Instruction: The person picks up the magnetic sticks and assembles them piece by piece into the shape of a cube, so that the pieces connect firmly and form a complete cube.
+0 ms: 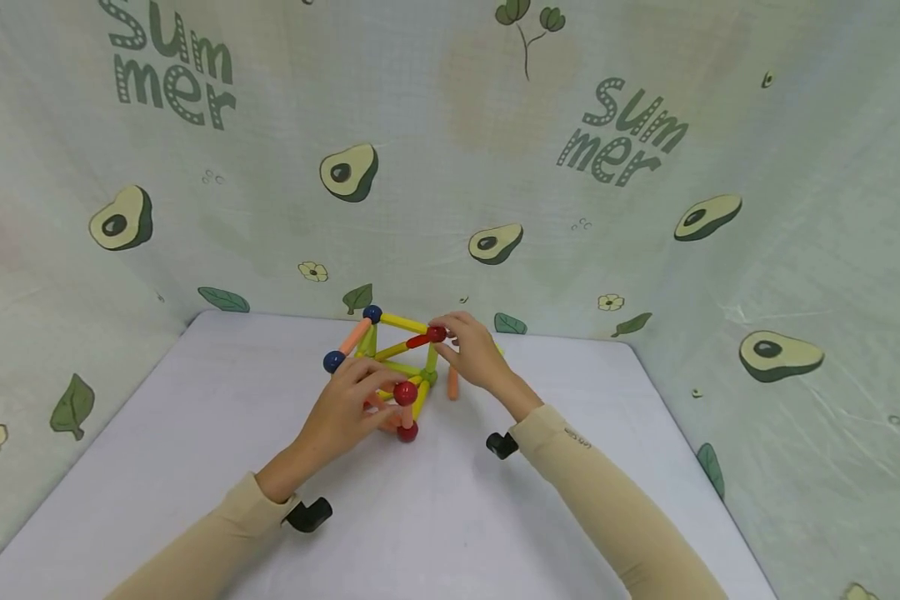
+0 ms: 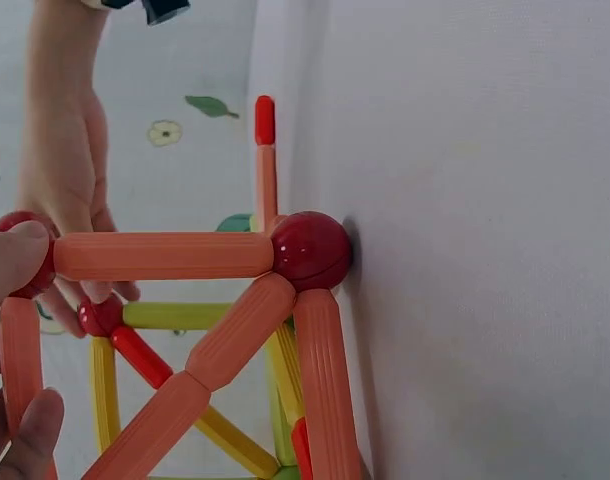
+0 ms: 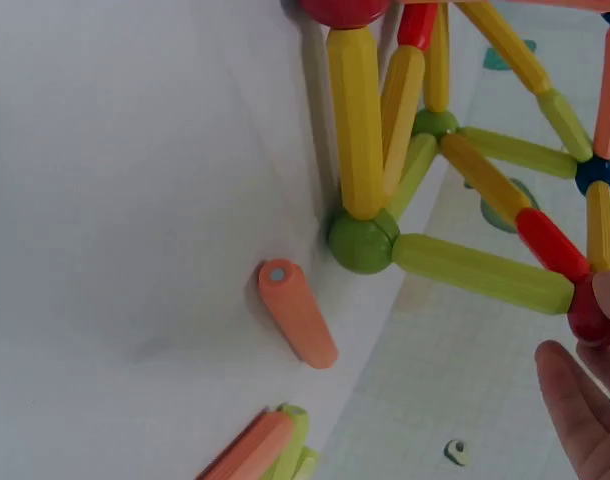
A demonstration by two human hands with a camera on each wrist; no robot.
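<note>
A frame of magnetic sticks and balls (image 1: 390, 367) stands between both hands near the back of the table. My left hand (image 1: 345, 408) holds a red ball (image 1: 405, 392) at the near upper corner, its fingertips beside an orange stick (image 2: 22, 350). Below that ball, another red ball (image 2: 312, 250) sits at the table surface. On the far side, my right hand (image 1: 474, 354) pinches a red ball (image 3: 592, 312) between thumb and fingers. A green stick (image 3: 483, 273) and a red-and-yellow diagonal (image 3: 525, 225) meet there. Two blue balls (image 1: 372, 314) mark the left corners.
A loose orange stick (image 3: 297, 312) lies on the white table right of the frame. Several more orange and green sticks (image 3: 270, 445) lie close by. A cloth backdrop (image 1: 420, 125) printed with avocados rises directly behind the table's back edge.
</note>
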